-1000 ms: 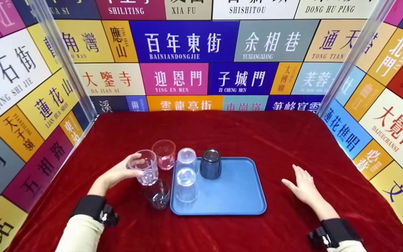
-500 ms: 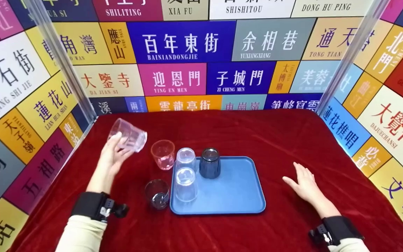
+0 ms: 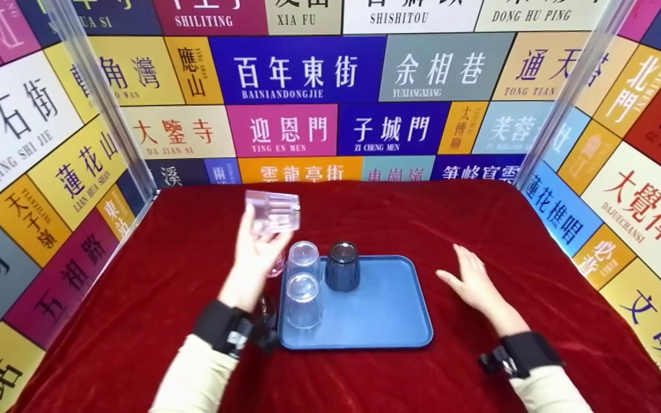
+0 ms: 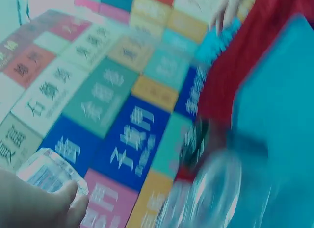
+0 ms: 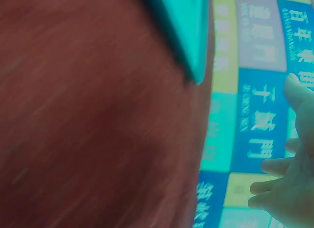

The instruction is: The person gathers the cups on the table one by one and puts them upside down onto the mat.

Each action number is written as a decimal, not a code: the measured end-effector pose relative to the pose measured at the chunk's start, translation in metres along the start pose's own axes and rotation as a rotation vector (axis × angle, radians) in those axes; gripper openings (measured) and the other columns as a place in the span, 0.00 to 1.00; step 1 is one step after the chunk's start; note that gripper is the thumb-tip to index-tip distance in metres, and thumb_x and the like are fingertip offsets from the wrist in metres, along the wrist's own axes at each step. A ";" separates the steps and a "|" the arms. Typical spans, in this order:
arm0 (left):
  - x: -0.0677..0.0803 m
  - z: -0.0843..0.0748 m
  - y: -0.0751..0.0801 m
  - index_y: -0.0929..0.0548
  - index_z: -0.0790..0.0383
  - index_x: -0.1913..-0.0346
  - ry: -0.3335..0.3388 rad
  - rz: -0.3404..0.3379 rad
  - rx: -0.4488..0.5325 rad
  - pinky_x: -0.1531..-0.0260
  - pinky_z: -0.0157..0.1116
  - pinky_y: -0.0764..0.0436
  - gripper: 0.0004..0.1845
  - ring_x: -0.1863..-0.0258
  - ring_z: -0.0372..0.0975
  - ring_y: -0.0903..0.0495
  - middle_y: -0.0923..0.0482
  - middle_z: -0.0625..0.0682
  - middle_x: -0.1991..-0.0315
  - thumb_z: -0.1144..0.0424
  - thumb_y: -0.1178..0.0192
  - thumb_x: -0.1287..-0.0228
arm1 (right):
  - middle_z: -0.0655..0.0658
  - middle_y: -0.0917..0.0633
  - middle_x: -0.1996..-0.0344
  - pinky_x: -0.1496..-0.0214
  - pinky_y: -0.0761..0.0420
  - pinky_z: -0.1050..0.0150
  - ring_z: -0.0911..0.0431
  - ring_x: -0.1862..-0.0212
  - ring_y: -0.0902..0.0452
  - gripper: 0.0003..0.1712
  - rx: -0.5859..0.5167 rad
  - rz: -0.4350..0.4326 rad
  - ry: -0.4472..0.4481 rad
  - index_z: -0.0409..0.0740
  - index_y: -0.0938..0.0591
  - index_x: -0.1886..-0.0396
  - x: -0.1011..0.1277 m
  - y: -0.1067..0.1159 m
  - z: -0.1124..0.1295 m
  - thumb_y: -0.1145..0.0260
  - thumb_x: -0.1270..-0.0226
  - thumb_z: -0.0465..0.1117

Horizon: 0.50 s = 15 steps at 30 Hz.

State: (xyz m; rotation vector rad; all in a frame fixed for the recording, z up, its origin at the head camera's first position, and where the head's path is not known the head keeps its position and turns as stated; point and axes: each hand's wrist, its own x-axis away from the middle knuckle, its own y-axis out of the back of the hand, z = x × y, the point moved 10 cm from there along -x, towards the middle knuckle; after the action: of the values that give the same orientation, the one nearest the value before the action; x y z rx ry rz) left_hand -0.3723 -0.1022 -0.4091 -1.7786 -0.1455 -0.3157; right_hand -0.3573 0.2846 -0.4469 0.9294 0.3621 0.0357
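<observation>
Overhead, our left hand (image 3: 257, 252) grips a clear tumbler (image 3: 273, 211), tipped, in the air at 11 o'clock of the blue tray (image 3: 388, 321); right hand (image 3: 471, 284) lies flat, fingers spread, at the tray's 3 o'clock. L wrist cam: blurred, thumb on tumbler (image 4: 46, 171). R wrist cam: fingers (image 5: 289, 189) loose, holding nothing.

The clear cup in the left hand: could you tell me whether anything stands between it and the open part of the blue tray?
The clear cup in the left hand hangs behind three upturned cups standing along the tray's left side. The tray's right part lies bare, reachable over them.
</observation>
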 end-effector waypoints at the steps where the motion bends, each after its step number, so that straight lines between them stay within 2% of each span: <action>1: 0.001 0.007 -0.002 0.30 0.60 0.58 -0.007 0.005 -0.009 0.51 0.48 0.37 0.26 0.51 0.47 0.36 0.37 0.57 0.53 0.52 0.36 0.61 | 0.32 0.44 0.43 0.44 0.54 0.45 0.39 0.42 0.55 0.43 -0.009 0.003 0.007 0.32 0.48 0.40 -0.005 -0.002 0.007 0.43 0.48 0.53; 5: 0.002 0.038 -0.012 0.38 0.57 0.45 0.003 0.016 0.022 0.50 0.48 0.38 0.34 0.47 0.45 0.42 0.43 0.56 0.49 0.51 0.39 0.56 | 0.35 0.45 0.41 0.42 0.54 0.47 0.42 0.40 0.56 0.45 -0.040 0.014 0.036 0.36 0.49 0.39 -0.025 -0.006 0.036 0.44 0.49 0.56; 7: 0.002 0.054 -0.015 0.40 0.59 0.46 0.027 0.005 0.055 0.50 0.47 0.38 0.35 0.48 0.45 0.41 0.43 0.57 0.49 0.52 0.39 0.57 | 0.36 0.46 0.41 0.41 0.54 0.48 0.43 0.39 0.57 0.45 -0.051 0.019 0.057 0.38 0.49 0.39 -0.034 -0.008 0.051 0.44 0.49 0.57; 9: 0.002 0.070 -0.018 0.38 0.61 0.52 0.055 -0.003 0.076 0.51 0.42 0.36 0.31 0.54 0.43 0.37 0.41 0.56 0.53 0.53 0.38 0.58 | 0.37 0.47 0.40 0.41 0.54 0.50 0.46 0.39 0.56 0.45 -0.066 0.021 0.076 0.40 0.50 0.38 -0.041 -0.009 0.067 0.45 0.49 0.58; 12: 0.003 0.092 -0.021 0.36 0.61 0.69 0.085 0.018 0.055 0.57 0.33 0.37 0.22 0.66 0.39 0.37 0.39 0.53 0.66 0.53 0.37 0.58 | 0.40 0.48 0.39 0.41 0.52 0.50 0.48 0.38 0.56 0.46 -0.101 0.032 0.114 0.43 0.51 0.38 -0.050 -0.012 0.092 0.44 0.50 0.59; 14: 0.003 0.104 -0.019 0.40 0.59 0.77 0.101 0.017 0.030 0.62 0.30 0.40 0.21 0.70 0.38 0.40 0.40 0.51 0.71 0.53 0.38 0.58 | 0.41 0.48 0.39 0.41 0.51 0.52 0.50 0.38 0.55 0.47 -0.128 0.041 0.141 0.45 0.51 0.37 -0.056 -0.014 0.110 0.43 0.52 0.59; 15: 0.004 0.110 -0.018 0.41 0.59 0.78 0.111 0.017 0.023 0.62 0.30 0.40 0.21 0.70 0.37 0.40 0.40 0.50 0.72 0.53 0.38 0.57 | 0.42 0.48 0.39 0.41 0.51 0.51 0.50 0.38 0.55 0.47 -0.146 0.049 0.159 0.45 0.51 0.37 -0.058 -0.015 0.119 0.42 0.53 0.58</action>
State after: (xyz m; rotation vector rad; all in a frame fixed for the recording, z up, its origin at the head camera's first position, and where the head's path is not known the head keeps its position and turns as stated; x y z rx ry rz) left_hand -0.3587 0.0082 -0.4132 -1.7339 -0.0548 -0.3984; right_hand -0.3753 0.1725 -0.3776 0.7931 0.4782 0.1792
